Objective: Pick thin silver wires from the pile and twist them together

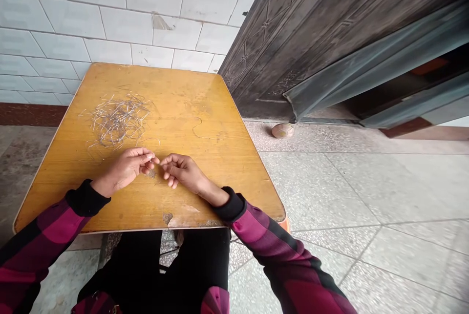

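My left hand [129, 168] and my right hand [181, 170] rest on the near part of a yellow wooden table [205, 109]. Their fingertips meet in a pinch near the table's middle. Both hands are closed on something very thin, too small to make out. A loose pile of thin silver wire pieces [117, 119] lies just beyond my left hand. A single curved wire [200, 131] lies on the wood beyond my right hand.
A white tiled wall [110, 16] stands behind the table. A dark metal door [330, 35] leans open at the right. A small round stone-like ball [282, 131] lies on the speckled floor [348, 197] by the door's foot. The table's front edge is chipped.
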{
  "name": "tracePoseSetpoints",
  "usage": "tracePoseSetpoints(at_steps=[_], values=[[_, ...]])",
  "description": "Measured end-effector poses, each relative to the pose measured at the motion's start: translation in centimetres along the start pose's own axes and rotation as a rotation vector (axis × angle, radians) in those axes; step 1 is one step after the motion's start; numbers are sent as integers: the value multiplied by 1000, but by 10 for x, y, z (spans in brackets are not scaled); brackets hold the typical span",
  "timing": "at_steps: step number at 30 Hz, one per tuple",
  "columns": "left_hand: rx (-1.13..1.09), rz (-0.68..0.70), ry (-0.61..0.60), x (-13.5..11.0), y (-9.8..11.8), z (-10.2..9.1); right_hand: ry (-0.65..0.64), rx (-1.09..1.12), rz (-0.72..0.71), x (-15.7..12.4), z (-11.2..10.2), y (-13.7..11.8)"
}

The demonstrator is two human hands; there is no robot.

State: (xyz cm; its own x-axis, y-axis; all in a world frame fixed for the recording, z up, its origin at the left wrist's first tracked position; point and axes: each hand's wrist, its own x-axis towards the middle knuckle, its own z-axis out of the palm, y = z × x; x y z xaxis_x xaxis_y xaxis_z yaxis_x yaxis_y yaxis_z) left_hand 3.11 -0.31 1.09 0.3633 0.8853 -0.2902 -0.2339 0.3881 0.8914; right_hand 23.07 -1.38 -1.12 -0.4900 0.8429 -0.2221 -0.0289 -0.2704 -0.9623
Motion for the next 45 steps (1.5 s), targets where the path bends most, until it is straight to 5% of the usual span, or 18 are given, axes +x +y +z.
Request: tracePoseSetpoints(at_steps=[45], values=[[183,100,117,-8,9,1,-166,47,91,-19,26,14]])
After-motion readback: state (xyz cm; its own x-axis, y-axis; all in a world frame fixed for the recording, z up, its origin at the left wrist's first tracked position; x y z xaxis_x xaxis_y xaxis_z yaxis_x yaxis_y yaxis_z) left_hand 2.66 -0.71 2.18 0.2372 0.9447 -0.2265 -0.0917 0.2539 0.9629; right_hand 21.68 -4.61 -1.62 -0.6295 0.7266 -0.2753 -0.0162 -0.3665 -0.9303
